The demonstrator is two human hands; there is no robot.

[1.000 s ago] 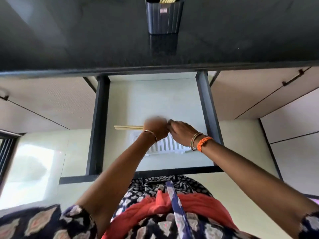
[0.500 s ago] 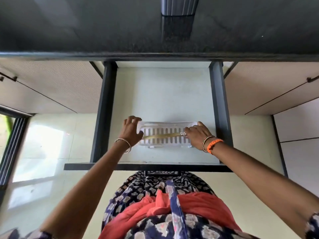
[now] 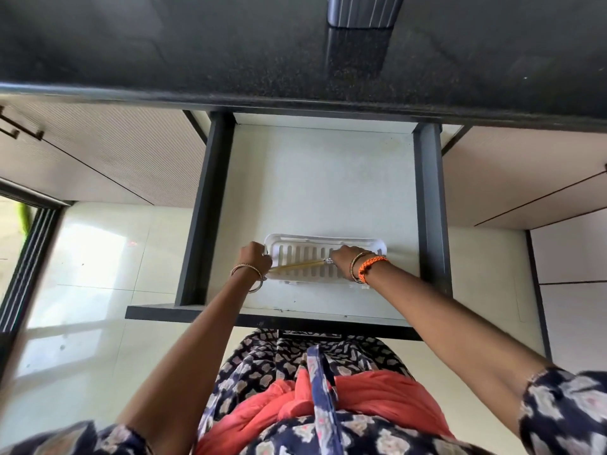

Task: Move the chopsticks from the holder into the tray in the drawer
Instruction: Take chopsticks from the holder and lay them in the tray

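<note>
A white slotted tray (image 3: 323,240) lies in the open drawer (image 3: 322,178), toward its front. A pair of pale wooden chopsticks (image 3: 300,265) lies lengthwise in the tray, slightly slanted. My left hand (image 3: 253,260) is curled at the tray's left rim, right where the chopsticks' left end lies. My right hand (image 3: 345,261) rests on the tray's right part, its fingertips pinching the chopsticks' right end. The dark ribbed holder (image 3: 363,11) stands on the black counter at the top edge; its contents are out of view.
The black counter (image 3: 197,54) overhangs the drawer's back. Dark drawer sides (image 3: 203,208) run left and right, with a dark front panel (image 3: 184,312) near my body. Beige cabinet fronts (image 3: 525,178) flank the drawer. Glossy floor tiles (image 3: 92,264) lie below left.
A second ago my left hand held the chopsticks above the tray's left side. They now lie in the tray, with my hands spread to its two ends.
</note>
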